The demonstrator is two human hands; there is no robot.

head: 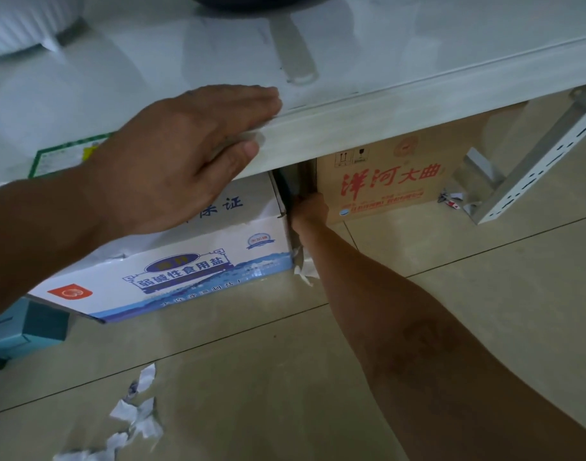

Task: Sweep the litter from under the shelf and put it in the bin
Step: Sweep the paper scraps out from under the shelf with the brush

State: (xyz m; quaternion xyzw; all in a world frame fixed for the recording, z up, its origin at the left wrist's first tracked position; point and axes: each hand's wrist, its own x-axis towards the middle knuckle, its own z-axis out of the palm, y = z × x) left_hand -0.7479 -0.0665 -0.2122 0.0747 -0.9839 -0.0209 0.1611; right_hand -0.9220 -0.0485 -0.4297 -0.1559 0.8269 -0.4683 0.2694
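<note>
My left hand lies flat on the front edge of the white shelf, fingers on top and thumb on its face. My right hand reaches into the dark gap under the shelf between a white and blue salt box and a brown cardboard box; its fingers are hidden, so I cannot see whether they hold anything. Torn white paper scraps lie on the tiled floor at lower left. Another scrap sits at the salt box's corner beside my forearm. More litter lies right of the brown box.
A perforated metal shelf post slants down at the right. A teal box stands at the left beside the salt box. A dark pan with a handle rests on the shelf top. No bin or broom is in view.
</note>
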